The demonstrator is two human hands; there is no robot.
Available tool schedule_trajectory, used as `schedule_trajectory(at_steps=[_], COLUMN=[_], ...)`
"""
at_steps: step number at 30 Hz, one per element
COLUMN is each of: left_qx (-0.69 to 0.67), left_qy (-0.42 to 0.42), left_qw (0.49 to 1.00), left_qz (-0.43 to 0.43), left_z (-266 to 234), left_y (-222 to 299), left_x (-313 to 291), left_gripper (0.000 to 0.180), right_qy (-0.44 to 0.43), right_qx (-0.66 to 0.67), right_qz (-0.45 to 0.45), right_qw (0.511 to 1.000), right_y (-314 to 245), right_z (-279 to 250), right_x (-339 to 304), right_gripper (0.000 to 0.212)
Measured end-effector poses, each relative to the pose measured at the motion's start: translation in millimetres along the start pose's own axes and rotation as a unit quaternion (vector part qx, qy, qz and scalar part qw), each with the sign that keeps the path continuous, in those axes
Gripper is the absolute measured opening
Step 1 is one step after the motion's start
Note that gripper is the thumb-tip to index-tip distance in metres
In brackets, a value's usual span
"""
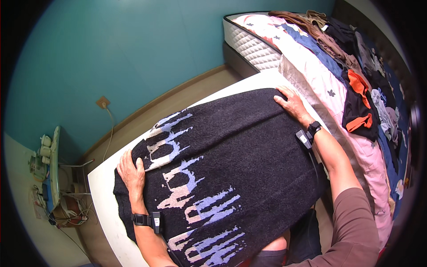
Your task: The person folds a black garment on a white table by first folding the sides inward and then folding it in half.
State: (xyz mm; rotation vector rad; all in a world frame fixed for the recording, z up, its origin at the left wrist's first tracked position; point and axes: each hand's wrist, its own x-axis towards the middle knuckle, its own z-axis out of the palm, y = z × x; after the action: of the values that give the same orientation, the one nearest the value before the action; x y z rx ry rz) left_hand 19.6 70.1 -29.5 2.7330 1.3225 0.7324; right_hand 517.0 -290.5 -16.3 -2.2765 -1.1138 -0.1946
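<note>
Lying across the white table (101, 189), a black knitted garment (267, 155) is under the left hand (132, 171), flat, thumb apart, near the table's left edge, and the right hand (291, 105), fingers spread, near its far right corner. Beyond stands a bed (249, 43) with clothes (358, 104), then a teal wall (115, 49).

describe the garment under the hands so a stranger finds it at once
Find the white table beside the bed. Spread on it, under the left hand and right hand, lies a black knit garment. Unlike the clothes heaped on the bed, it has jagged pale and blue markings.
</note>
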Motion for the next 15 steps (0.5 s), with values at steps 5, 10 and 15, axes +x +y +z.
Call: schedule_trajectory(at_steps=[5,10,15], left_qx=[0.004,0.001,0.002], left_qy=[-0.001,0.004,-0.005], left_qw=[1.000,1.000,1.000], left_qz=[0.005,0.008,0.002], left_z=[-0.3,2.2,-2.4], left_y=[-2.0,-1.9,-0.8], left_x=[1.2,0.3,0.8], left_gripper=[0.054,0.054,0.054], right_qy=[0.001,-0.001,-0.001], right_qx=[0.005,0.014,0.003], right_qz=[0.002,0.004,0.007], right_qw=[1.000,1.000,1.000], right_y=[4.2,1.4,2.6], right_z=[2.3,0.5,2.6], right_x=[1.9,0.2,0.0], right_gripper=[0.052,0.053,0.053])
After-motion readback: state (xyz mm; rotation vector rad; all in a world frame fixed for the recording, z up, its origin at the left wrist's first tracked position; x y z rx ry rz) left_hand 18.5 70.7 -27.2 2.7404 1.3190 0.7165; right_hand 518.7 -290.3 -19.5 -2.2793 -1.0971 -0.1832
